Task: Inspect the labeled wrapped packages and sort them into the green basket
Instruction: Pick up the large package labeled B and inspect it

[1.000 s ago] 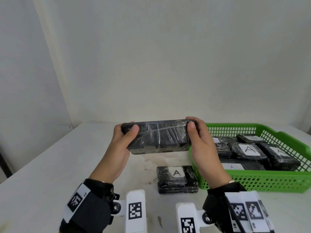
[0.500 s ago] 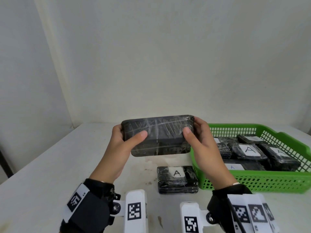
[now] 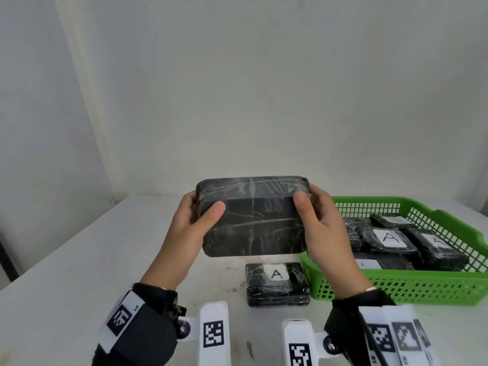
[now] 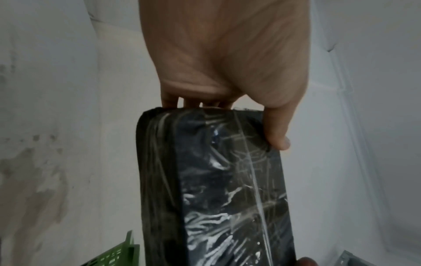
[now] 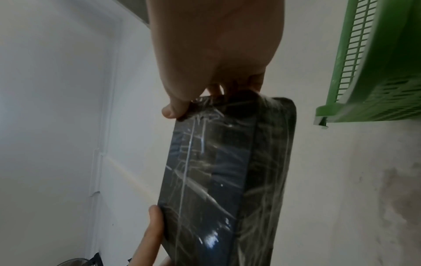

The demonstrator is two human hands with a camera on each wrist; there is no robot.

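In the head view, at the centre of the frame, the left hand and the right hand are gripping the two short ends of a black rectangular package wrapped in clear film, holding it in the air above the white bench, thumbs pressing on the face that is turned toward the camera. No label is showing on that face, so the inspection looks unfinished; doing it well probably means rotating the package slowly between both hands until the labelled side is facing up, keeping the thumbs off the middle so they are not covering any letter. At the right of the frame the green slotted plastic basket is sitting on the bench, holding several similar black wrapped packages, three of them showing white labels marked A. Just left of the basket, lower centre, another black wrapped package with a white A label is lying flat on the bench.

In the left wrist view, the left hand's fingers are curling over the top end of the package, which is filling the lower centre; a green corner of the basket is peeking in at the lower left.

In the right wrist view, the right hand is clamping the package's upper end, and the basket is showing at the upper right.
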